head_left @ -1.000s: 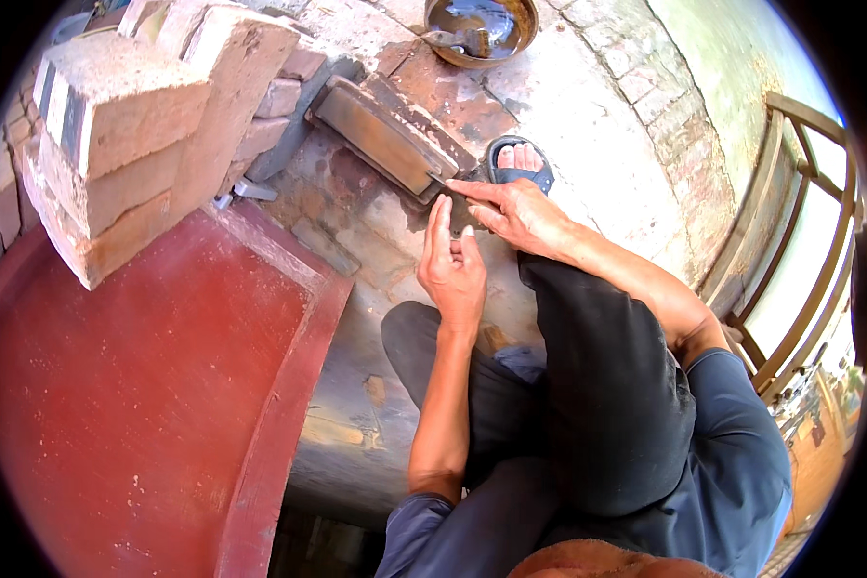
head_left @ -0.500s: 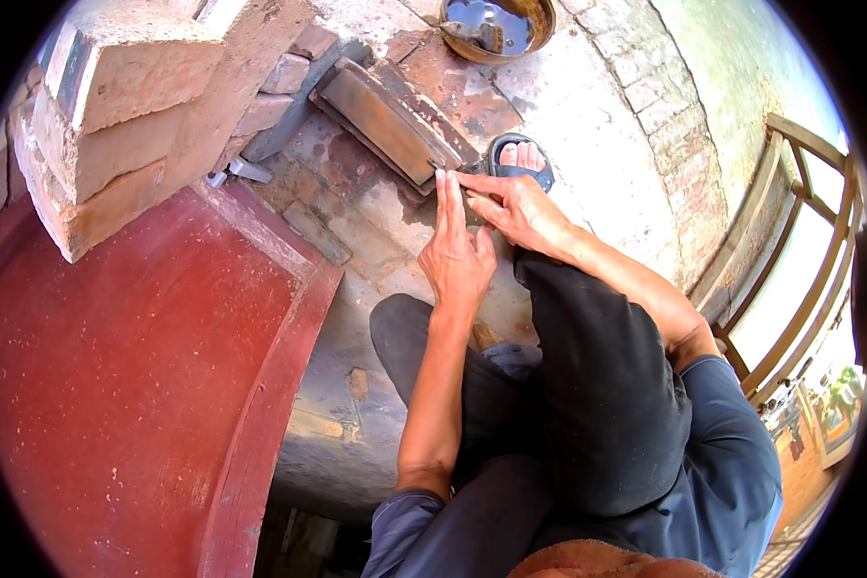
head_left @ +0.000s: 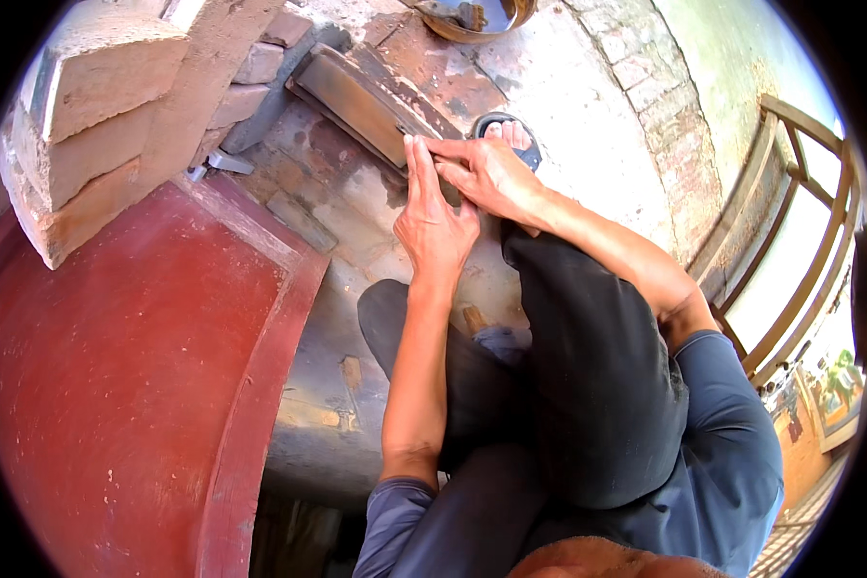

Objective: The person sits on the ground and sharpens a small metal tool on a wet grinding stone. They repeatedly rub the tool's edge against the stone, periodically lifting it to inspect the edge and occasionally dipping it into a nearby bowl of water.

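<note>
A long rectangular block [head_left: 352, 101], wet and brown-grey like a whetstone, lies slanted on the brick floor in front of me. My left hand [head_left: 435, 226] stretches two straight fingers side by side onto its near end; its other fingers are partly hidden. From the right, my right hand [head_left: 499, 178] meets those fingertips, its fingers closed in a pinch. A small dark tip shows on the block just past the fingertips. What the right hand grips is mostly covered and too small to name.
A round bowl [head_left: 496, 34] of liquid with a brush [head_left: 467, 14] stands beyond the block. My sandalled foot [head_left: 522, 140] is right of it. At the left are a brick pillar [head_left: 116, 87] and a red panel [head_left: 135, 356]; a wooden frame [head_left: 771, 241] stands right.
Both hands remain together at the block's near end, and a small dark tip now shows past the fingertips. The whole view has shifted, so the bowl sits partly beyond the upper edge.
</note>
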Action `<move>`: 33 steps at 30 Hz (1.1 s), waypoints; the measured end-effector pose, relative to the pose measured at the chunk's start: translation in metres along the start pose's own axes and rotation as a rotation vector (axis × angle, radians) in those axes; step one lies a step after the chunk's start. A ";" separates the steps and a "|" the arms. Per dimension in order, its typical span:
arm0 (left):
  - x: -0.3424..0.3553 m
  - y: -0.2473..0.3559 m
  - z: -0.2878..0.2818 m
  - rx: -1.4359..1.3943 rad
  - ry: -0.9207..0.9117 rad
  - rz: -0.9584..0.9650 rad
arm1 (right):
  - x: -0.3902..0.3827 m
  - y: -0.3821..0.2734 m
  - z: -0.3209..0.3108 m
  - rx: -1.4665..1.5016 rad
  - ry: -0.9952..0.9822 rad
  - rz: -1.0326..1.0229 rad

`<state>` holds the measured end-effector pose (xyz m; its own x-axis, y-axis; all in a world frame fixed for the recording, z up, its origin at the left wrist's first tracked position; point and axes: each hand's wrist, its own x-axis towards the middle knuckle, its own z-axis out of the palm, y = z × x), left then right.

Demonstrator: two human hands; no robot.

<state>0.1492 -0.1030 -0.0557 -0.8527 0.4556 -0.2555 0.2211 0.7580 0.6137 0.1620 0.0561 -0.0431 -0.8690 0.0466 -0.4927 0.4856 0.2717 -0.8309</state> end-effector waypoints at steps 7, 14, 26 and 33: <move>-0.012 0.011 0.002 -0.019 -0.049 -0.005 | -0.012 0.020 0.003 -0.041 0.132 -0.184; -0.024 0.014 -0.002 -0.035 -0.184 -0.088 | -0.025 0.021 0.001 -0.046 0.075 -0.125; -0.018 0.010 0.003 -0.069 -0.087 -0.015 | -0.021 0.016 -0.007 -0.034 0.019 -0.096; -0.018 0.008 0.001 -0.023 -0.119 -0.019 | -0.021 0.011 -0.006 0.004 0.052 -0.095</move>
<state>0.1664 -0.1045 -0.0472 -0.7942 0.4943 -0.3534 0.1930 0.7567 0.6246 0.1851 0.0637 -0.0407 -0.9147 0.0709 -0.3978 0.4014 0.2735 -0.8741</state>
